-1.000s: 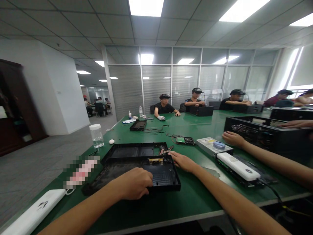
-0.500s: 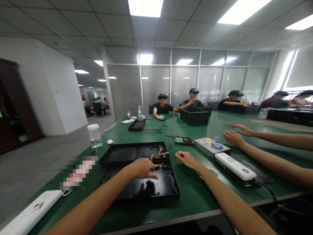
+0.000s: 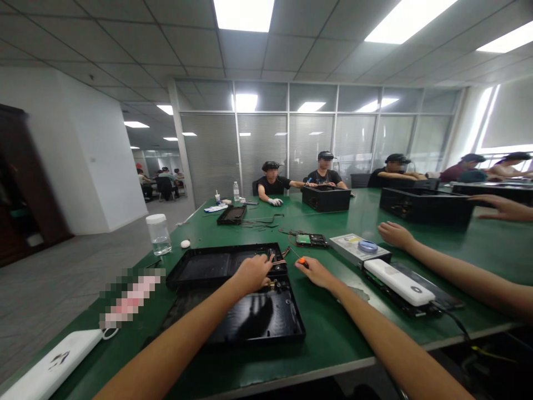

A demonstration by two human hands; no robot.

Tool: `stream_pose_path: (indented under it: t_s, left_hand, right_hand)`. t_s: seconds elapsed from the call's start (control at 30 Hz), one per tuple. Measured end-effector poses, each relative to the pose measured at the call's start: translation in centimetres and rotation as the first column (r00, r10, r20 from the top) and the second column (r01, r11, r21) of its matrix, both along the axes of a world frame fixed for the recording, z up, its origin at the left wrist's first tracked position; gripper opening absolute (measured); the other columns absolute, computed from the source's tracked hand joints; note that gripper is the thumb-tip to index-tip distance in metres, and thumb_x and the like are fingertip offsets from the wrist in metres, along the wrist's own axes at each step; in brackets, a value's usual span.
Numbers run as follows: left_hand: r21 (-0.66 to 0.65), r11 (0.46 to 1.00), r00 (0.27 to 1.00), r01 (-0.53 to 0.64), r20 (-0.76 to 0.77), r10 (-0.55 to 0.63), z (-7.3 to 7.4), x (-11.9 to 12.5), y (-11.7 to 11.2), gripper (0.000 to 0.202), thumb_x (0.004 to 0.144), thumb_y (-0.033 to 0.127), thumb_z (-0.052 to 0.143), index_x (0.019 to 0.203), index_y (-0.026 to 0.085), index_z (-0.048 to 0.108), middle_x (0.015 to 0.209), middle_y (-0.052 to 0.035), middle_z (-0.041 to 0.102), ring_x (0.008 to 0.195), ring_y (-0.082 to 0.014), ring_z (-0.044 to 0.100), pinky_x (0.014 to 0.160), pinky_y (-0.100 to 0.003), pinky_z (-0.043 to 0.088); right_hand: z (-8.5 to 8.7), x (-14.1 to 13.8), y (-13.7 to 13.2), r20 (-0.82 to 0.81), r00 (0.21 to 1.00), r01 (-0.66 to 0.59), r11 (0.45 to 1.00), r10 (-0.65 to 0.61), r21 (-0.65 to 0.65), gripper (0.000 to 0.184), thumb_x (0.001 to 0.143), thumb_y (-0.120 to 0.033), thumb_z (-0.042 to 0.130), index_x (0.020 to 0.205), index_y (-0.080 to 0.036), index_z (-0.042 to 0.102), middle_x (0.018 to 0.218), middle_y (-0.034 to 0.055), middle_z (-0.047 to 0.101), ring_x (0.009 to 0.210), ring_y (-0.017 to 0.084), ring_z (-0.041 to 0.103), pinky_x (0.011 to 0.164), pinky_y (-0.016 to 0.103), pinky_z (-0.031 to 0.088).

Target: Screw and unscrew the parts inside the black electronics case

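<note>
A black plastic case lies opened flat, its back half (image 3: pixel 208 264) and front half (image 3: pixel 270 319) joined side by side. My left hand (image 3: pixel 252 275) reaches over the seam at its right end, fingers bent and closed on a bundle of coloured wires (image 3: pixel 280 260). The hand hides part of the wires and the small parts beneath it. Just right of the case, my right hand (image 3: pixel 318 273) grips a screwdriver (image 3: pixel 303 261) by its orange handle. The thin shaft points up and left towards the wires, apart from them.
On the green table (image 3: pixel 328 344) stand a clear jar (image 3: pixel 159 236), a white cap (image 3: pixel 185 244) and a green circuit board (image 3: pixel 310 239). To the right are a silver box (image 3: pixel 353 249) and a white device (image 3: pixel 400 282). A neighbour's hand (image 3: pixel 395 234) rests nearby; another holds a black case (image 3: pixel 425 208).
My left hand has moved right and up from the front half onto the wires, its fingers closing. My right hand stays nearly still with the screwdriver. At right, a black case has been brought upright.
</note>
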State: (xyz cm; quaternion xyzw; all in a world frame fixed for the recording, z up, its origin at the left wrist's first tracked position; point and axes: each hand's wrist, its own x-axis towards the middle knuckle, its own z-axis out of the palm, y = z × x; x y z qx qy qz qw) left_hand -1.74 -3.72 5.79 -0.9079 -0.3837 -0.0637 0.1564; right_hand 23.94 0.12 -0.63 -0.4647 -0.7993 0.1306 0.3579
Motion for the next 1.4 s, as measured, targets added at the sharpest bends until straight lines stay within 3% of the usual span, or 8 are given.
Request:
stream_pose_path:
  t_s: [0.13,0.3,0.43,0.53,0.63,0.87,1.07,1.4]
  left_hand:
    - [-0.19,0.884,0.904,0.428,0.073,-0.422,-1.2,2.6,-1.0,0.028,0.075,0.032,0.061,0.099,0.019,0.059,0.097,-0.0065,0.057,0.09,-0.018,0.053,0.078,-0.025,0.041]
    - [-0.281,0.792,0.84,0.542,0.201,-0.504,-3.6,3.5,0.1,0.014,0.081,0.024,0.053,0.083,0.015,0.064,0.077,-0.0037,0.06,0.075,-0.0129,0.055,0.071,-0.02,0.04]
    - [-0.202,0.838,0.852,0.506,0.271,-0.449,-4.2,3.3,0.4,0.014,0.083,0.021,0.049,0.082,0.015,0.061,0.08,-0.0033,0.06,0.078,-0.0126,0.054,0.074,-0.021,0.039]
    - [-0.112,0.935,0.902,0.337,0.323,-0.287,-3.9,3.1,0.3,0.016,0.086,0.021,0.041,0.087,0.016,0.056,0.087,-0.0041,0.058,0.084,-0.0145,0.053,0.078,-0.024,0.039]
    - [-0.074,0.973,0.932,0.218,0.311,-0.185,-3.9,3.2,0.4,0.015,0.087,0.022,0.039,0.086,0.016,0.052,0.085,-0.0043,0.057,0.082,-0.0161,0.053,0.077,-0.027,0.039]
    - [-0.147,0.93,0.849,0.338,0.474,-0.233,-5.3,3.5,1.6,0.02,0.074,0.012,0.055,0.093,0.015,0.058,0.081,-0.002,0.062,0.075,-0.0132,0.055,0.072,-0.022,0.041]
    - [-0.193,0.918,0.813,0.346,0.55,-0.19,-5.9,3.9,2.5,0.01,0.073,0.015,0.056,0.074,0.016,0.067,0.078,-0.0012,0.066,0.077,-0.0129,0.057,0.075,-0.022,0.042]
    - [-0.048,0.924,0.872,0.38,0.351,-0.341,-5.7,3.8,1.8,0.015,0.08,0.019,0.051,0.078,0.015,0.066,0.081,-0.0055,0.063,0.082,-0.0161,0.053,0.078,-0.027,0.039]
  right_hand:
    - [-0.3,0.1,0.3,-0.014,1.0,0.011,1.0,-0.011,0.008,0.033,0.082,-0.044,0.041,0.085,-0.016,0.059,0.079,0.0037,0.059,0.072,0.016,0.052,0.072,0.03,0.039]
    - [-0.4,0.4,0.4,0.015,1.0,0.015,1.0,-0.015,0.012,0.035,0.083,-0.044,0.039,0.085,-0.016,0.059,0.079,0.0041,0.059,0.071,0.016,0.052,0.07,0.029,0.039]
    - [-0.6,0.4,0.6,0.036,0.999,0.012,1.0,-0.013,0.021,0.034,0.083,-0.044,0.039,0.082,-0.016,0.058,0.076,0.0037,0.058,0.07,0.016,0.052,0.069,0.029,0.039]
    - [-0.7,0.3,0.6,0.048,0.999,0.006,1.0,-0.007,0.025,0.034,0.083,-0.044,0.039,0.08,-0.016,0.058,0.074,0.0035,0.058,0.069,0.016,0.052,0.068,0.028,0.039]
    - [-0.5,0.1,0.6,0.057,0.998,0.009,1.0,-0.01,0.026,0.035,0.083,-0.044,0.038,0.081,-0.016,0.059,0.075,0.0036,0.059,0.069,0.016,0.052,0.068,0.028,0.039]
    - [0.0,0.1,0.2,0.063,0.998,0.027,0.999,-0.03,0.045,0.037,0.083,-0.044,0.038,0.08,-0.015,0.059,0.073,0.0035,0.059,0.068,0.016,0.052,0.067,0.028,0.039]
    - [0.4,-0.3,-0.2,0.053,0.998,0.024,0.997,-0.028,0.076,0.036,0.083,-0.044,0.039,0.075,-0.015,0.059,0.072,0.0036,0.058,0.066,0.015,0.051,0.066,0.027,0.039]
    - [1.3,0.3,-0.5,-0.055,0.992,0.113,0.994,-0.112,0.012,0.026,0.077,-0.043,0.045,0.078,-0.018,0.05,0.067,-0.0009,0.052,0.062,0.014,0.047,0.06,0.026,0.037]
